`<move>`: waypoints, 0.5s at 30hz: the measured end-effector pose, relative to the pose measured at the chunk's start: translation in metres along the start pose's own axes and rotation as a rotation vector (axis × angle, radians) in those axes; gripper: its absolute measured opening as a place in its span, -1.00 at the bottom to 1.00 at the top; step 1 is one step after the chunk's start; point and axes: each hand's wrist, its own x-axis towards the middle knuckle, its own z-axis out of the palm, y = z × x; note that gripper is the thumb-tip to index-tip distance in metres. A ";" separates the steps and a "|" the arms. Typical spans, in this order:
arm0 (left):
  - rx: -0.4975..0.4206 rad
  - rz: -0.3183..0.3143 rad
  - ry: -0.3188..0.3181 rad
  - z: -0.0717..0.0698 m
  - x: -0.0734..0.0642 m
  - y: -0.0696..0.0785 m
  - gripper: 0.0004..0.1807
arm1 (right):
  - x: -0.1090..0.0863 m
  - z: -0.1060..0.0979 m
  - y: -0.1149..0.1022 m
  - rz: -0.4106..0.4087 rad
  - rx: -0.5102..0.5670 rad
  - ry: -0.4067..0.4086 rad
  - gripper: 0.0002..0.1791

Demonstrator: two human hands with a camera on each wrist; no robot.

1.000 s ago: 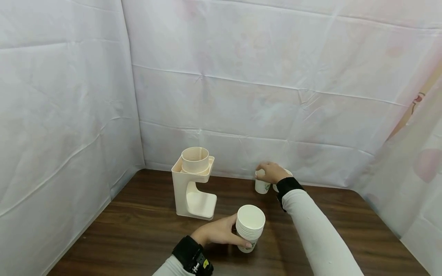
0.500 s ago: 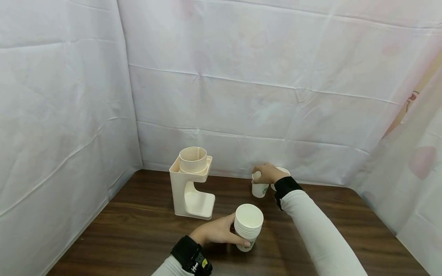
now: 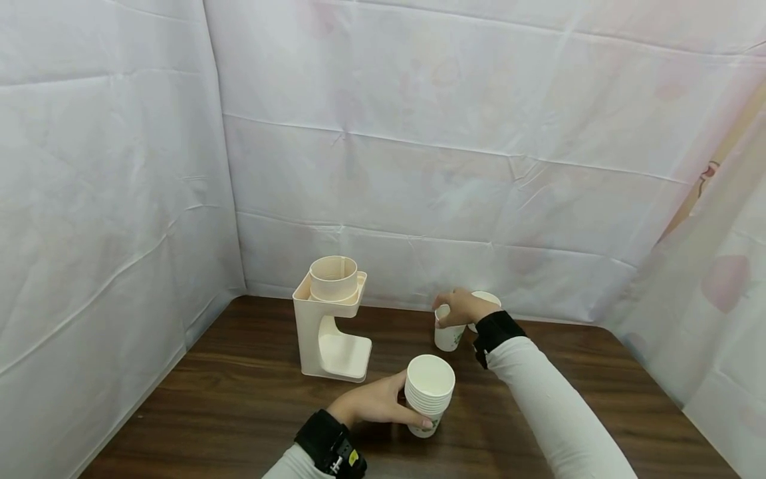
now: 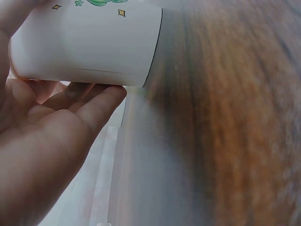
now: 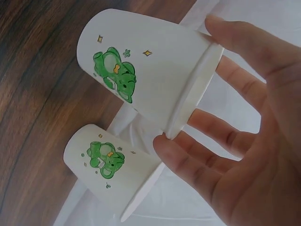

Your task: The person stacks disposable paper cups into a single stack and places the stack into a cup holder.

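A: Hands first.

B: Left hand (image 3: 380,401) wraps thumb and fingers round a stack of paper cups (image 3: 429,396), mouths up, near the front of the table (image 3: 227,406). Right hand (image 3: 457,307), farther back, pinches a single cup (image 3: 447,337) by its rim, thumb on one side, fingertips on the other.

A: Single cup off the wood?

B: Can't tell. Roughly upright. A second cup (image 5: 106,169) stands just beside it, partly behind the right hand in the head view.

A: Main risk?

B: Knocking that second cup, I'd judge. Hand and cup are close; a sideways sweep could tip it, paper being light.

A: And the held one?

B: Rim-only hold. Squeezing harder could bend the mouth oval; easing off could let the cup swing or drop.

A: The stack?

B: Looks secure. Nested rims rise above the fingers, so a bump up there might lean it; too tight a grip could dent the outer wall.

A: Anything else?

B: Cream stand (image 3: 309,339), round tube (image 3: 333,279) in its top. Left hand is near its base; a leftward swing could nudge it.
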 end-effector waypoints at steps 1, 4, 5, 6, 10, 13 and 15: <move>-0.005 -0.002 0.000 0.000 0.000 0.000 -0.13 | 0.000 0.001 0.001 -0.005 0.005 0.001 -0.55; -0.008 -0.009 0.004 0.000 0.000 0.000 -0.12 | -0.002 0.004 0.002 -0.009 0.027 0.001 -0.60; -0.008 -0.013 0.004 0.000 0.000 0.000 -0.11 | -0.002 0.005 0.003 -0.009 0.041 0.000 -0.61; -0.008 -0.015 0.005 0.000 0.000 0.000 -0.10 | -0.003 0.005 0.003 -0.012 0.053 0.002 -0.61; -0.004 -0.017 0.005 -0.001 0.000 0.000 -0.08 | -0.007 0.007 0.005 -0.012 0.085 0.016 -0.61; -0.001 -0.017 0.008 -0.001 0.001 -0.001 -0.09 | -0.011 0.010 0.006 -0.023 0.085 0.033 -0.62; -0.002 -0.017 0.011 0.000 0.001 -0.001 -0.09 | -0.014 0.012 0.006 -0.028 0.089 0.043 -0.63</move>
